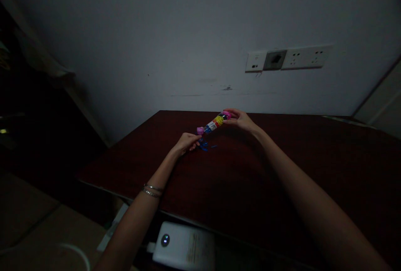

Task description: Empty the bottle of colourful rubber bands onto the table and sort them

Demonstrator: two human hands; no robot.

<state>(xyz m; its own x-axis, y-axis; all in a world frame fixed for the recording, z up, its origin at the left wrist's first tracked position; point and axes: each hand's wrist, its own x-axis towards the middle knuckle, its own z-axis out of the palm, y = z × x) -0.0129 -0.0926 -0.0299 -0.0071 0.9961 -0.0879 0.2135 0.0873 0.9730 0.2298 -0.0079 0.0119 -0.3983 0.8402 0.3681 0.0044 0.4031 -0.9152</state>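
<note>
Above the dark red tabletop, a small slim bottle is tilted, its pink end up to the right and a pink, rounded piece at its lower left end. It has a yellow and red label with a white barcode patch, and blue shows near the lower end. My right hand grips the upper end between thumb and fingers. Just below the pink piece, my left hand is closed in a pinch; what its fingertips hold is unclear. Thin blue strips show beside and under the left fingers.
Behind the table rises a pale wall with a row of sockets on the right. Under the table's front edge lies a white power bank with a lit display and a plugged cable. Tiled floor shows at lower left.
</note>
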